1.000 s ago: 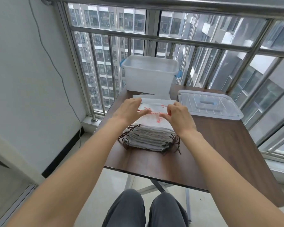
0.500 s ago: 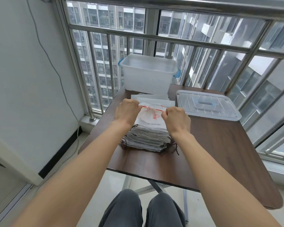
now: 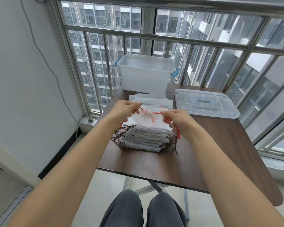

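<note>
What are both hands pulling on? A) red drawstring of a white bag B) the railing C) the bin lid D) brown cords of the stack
A: the left hand and right hand each pinch the red drawstring, which runs between them across the white bag.
</note>
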`<state>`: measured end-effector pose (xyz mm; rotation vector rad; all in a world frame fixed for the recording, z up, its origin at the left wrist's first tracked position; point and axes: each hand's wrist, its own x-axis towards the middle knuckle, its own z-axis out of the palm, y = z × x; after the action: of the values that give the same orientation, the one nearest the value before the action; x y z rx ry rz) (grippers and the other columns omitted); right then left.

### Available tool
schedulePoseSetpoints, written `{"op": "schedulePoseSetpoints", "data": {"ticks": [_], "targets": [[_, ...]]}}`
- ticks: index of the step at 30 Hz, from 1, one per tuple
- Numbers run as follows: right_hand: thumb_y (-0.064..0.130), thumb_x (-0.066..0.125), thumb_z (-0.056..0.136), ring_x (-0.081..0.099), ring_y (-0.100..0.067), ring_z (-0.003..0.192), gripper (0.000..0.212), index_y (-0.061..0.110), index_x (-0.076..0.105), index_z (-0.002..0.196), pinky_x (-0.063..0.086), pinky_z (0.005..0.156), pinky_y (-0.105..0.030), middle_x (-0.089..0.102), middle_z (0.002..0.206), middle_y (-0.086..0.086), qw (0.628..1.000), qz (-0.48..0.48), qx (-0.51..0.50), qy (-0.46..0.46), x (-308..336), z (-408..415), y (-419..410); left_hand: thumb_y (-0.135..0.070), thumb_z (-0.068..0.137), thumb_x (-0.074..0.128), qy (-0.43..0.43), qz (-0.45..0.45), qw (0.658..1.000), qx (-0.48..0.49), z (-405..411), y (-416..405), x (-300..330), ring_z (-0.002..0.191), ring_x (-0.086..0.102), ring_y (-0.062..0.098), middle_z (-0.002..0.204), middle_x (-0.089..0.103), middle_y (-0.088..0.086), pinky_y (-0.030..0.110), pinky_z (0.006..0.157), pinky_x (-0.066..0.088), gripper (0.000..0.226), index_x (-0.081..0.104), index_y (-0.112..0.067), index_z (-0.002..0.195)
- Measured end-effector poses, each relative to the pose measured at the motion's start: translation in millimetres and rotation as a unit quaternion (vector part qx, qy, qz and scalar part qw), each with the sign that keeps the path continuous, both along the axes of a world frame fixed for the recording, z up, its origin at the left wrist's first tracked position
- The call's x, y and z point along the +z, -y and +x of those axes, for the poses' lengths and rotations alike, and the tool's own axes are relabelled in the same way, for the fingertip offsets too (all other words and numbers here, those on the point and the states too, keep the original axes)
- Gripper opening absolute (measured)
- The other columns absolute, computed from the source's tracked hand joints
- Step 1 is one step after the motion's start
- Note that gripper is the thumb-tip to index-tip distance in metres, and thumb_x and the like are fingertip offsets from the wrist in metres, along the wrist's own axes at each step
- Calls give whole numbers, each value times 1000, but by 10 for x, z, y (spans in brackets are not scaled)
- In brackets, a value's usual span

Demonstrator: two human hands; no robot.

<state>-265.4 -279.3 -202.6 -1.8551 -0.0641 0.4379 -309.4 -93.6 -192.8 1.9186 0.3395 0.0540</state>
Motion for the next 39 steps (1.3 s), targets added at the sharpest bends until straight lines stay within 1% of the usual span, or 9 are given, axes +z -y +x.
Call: {"op": "schedulePoseSetpoints", "data": {"ticks": [7,14,18,21,24,26,29,32,39], "targets": [[27,54,93,63,-16,83,24,12,62,75,48,79,-26,66,80,0,969,219,47,-106,48,-74,-67,-24,98,48,-44,-270,960,-63,1,159,75,83,66,10,77,71,-5,25,81,44,23,61,-16,80],[17,47,96,70,-15,79,21,9,58,81,48,46,-13,66,101,-9,918,351,86,-166,40,-179,-106,-18,97,47,75,-356,932,-2,34,335,-105,79,62,3,80,69,-5,13,70,48,22,66,-11,89],[15,47,95,61,-25,97,20,8,58,79,54,56,-16,61,96,-9,907,382,90,-153,18,-238,-200,-16,95,51,107,-365,925,11,39,429,-146,70,64,7,66,69,-4,15,66,52,19,67,-10,86],[14,46,96,65,-19,87,19,8,57,81,56,65,-19,62,88,-7,906,389,82,-146,32,-273,-217,-19,94,53,109,-367,923,27,26,439,-136,68,65,5,69,69,-3,15,65,51,19,67,-10,86],[13,47,96,62,-14,72,24,7,60,77,52,72,-24,61,77,-4,954,284,79,-56,50,-277,-198,-22,96,47,73,-318,944,51,1,442,-127,72,61,5,79,66,-2,20,66,45,25,65,-13,82],[16,51,94,58,-13,71,25,9,65,74,47,74,-27,62,74,-1,987,70,78,123,52,-258,-175,-22,95,42,46,-249,965,67,-18,440,-115,74,60,6,79,65,-2,26,66,38,29,62,-17,74],[20,54,92,49,-10,74,24,8,69,78,32,70,-20,55,85,2,905,-188,92,371,30,-248,-157,-18,92,41,38,-177,982,50,-52,447,-55,75,61,9,77,66,-3,28,63,34,29,56,-18,67],[18,54,92,52,-13,95,21,6,69,87,35,81,-19,50,113,-3,844,-237,129,463,7,-254,-142,-16,92,43,38,-143,989,29,-78,438,7,67,59,6,69,63,-5,27,62,35,29,53,-18,65],[12,59,87,53,-14,105,14,7,72,86,29,86,-6,49,126,-2,847,-216,205,441,-82,-102,-114,-21,92,42,-4,-216,976,-28,-124,319,-21,75,62,6,70,69,-10,30,63,28,27,59,-22,71]]}}
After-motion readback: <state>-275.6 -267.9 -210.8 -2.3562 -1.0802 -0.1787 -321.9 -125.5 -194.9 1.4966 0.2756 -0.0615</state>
